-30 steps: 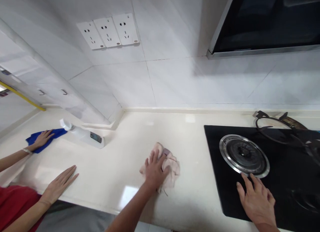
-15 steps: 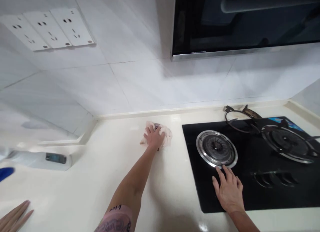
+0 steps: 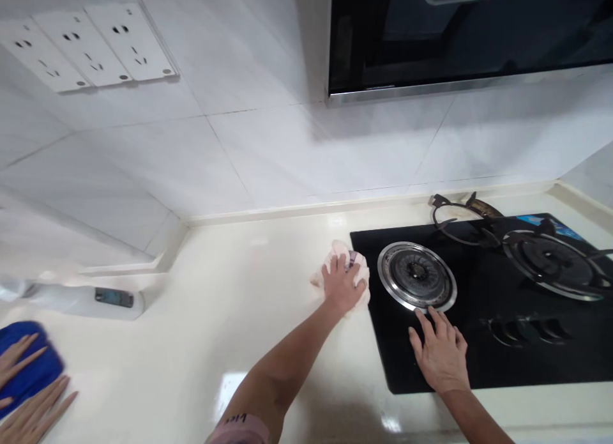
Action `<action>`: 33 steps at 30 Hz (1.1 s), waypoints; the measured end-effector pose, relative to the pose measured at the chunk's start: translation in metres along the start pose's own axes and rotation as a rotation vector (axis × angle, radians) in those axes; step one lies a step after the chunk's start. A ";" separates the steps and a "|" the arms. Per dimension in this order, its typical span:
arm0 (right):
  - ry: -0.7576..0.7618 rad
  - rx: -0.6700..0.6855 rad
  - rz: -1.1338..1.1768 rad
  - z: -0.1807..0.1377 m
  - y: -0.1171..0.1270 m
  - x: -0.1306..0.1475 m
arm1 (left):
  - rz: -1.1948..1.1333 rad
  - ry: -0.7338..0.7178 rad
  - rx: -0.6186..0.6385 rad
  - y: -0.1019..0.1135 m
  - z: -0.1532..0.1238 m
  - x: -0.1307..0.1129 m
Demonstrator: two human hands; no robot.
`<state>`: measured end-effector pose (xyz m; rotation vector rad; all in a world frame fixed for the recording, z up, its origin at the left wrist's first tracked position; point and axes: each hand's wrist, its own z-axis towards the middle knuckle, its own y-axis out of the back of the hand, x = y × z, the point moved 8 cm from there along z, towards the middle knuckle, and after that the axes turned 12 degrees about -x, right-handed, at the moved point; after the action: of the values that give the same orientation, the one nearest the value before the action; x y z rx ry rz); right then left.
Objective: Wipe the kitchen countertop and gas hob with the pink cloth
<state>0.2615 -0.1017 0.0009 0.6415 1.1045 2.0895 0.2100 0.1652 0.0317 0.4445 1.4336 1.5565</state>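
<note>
My left hand presses down on a crumpled pale pink cloth, its fingers bent over the fabric. The cloth lies on the white countertop and reaches the left edge of the black gas stove. My right hand rests palm down on the stove glass, fingers spread and nothing held. Its fingertips are at the near rim of the left burner.
A co-worker's hands are at lower left, one on a blue cloth. Near them lies a white bottle-shaped object. A loose pan support leans behind the burners. A range hood overhangs the stove; sockets are on the wall.
My left hand has slid the pink cloth rightward and slightly nearer, up to the stove edge. My right hand stays in place. The co-worker's blue cloth and second hand have come further into view.
</note>
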 end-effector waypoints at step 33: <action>-0.119 -0.015 0.200 -0.002 0.001 -0.017 | 0.191 -0.254 -0.025 0.085 -0.228 0.137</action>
<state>0.2706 -0.1165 -0.0012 0.8895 0.9914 2.1929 -0.0683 0.1565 0.0081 0.7543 1.2033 1.6012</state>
